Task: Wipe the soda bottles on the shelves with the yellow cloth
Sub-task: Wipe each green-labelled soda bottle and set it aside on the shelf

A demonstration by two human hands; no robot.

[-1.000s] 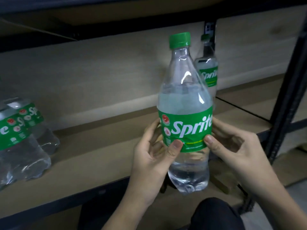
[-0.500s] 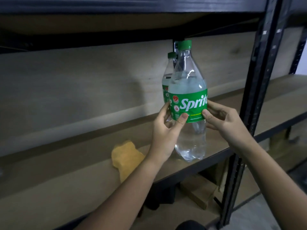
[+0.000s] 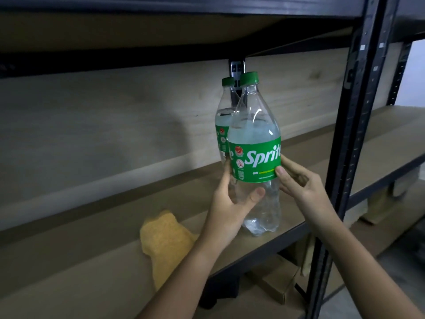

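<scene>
A yellow cloth [image 3: 164, 244] is lying on the shelf [image 3: 80, 261], just left of the left hand [image 3: 230, 203]. A Sprite bottle [image 3: 255, 157] is being gripped between both hands, the right hand [image 3: 303, 187] pinching its label.

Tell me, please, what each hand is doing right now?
Left hand: grips the front Sprite bottle low on its body.
Right hand: holds the same bottle at its label.

Wooden shelf board [image 3: 92, 261], black metal frame: yellow cloth [image 3: 164, 240] left of left hand [image 3: 226, 209]; two Sprite bottles, front bottle [image 3: 255, 157] between hands, rear bottle [image 3: 222, 125] behind.
</scene>
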